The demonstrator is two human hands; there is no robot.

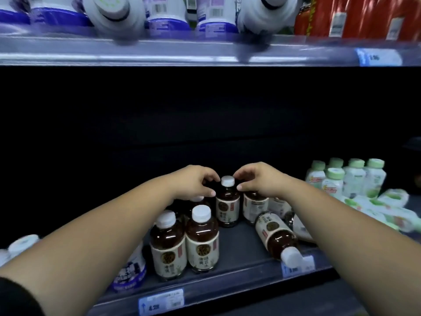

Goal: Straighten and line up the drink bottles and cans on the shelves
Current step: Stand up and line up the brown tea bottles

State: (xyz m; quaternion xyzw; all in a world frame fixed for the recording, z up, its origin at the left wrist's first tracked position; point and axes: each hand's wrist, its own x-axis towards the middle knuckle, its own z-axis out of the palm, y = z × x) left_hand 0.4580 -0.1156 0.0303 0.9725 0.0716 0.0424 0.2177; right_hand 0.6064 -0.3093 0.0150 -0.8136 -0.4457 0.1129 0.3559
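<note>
Two bare forearms are extended from the lower corners of the frame to the back of the lower shelf (pixel 239 238), at centre frame. The left hand (pixel 193 181) and the right hand (pixel 259 179) are held with fingers curled, one on either side of the white cap of an upright dark tea bottle (pixel 227 202). Both thumb tips lie just beside its neck; contact is not resolved. A second cap (pixel 197 198) is seen below the left palm, and the top of a neighbouring bottle (pixel 253 207) is covered by the right hand. Whether either hand actually grips a bottle cannot be told. Two more tea bottles (pixel 167 246) (pixel 202 239) stand upright side by side, touching, at the front edge, left of centre. One toppled tea bottle (pixel 274 234) is recorded lying on its side right of centre, cap towards the shelf lip, under the right forearm. Green-capped pale bottles (pixel 348 179) stand at mid right, with fallen pale bottles (pixel 387 212) below them. A blue-and-white bottle (pixel 131 271) is partly hidden under the left forearm. White-and-purple containers (pixel 164 17) and red packs (pixel 341 17) are noted on the upper shelf (pixel 182 51), blurred. A price tag (pixel 161 301) is fixed to the lower shelf rail.
</note>
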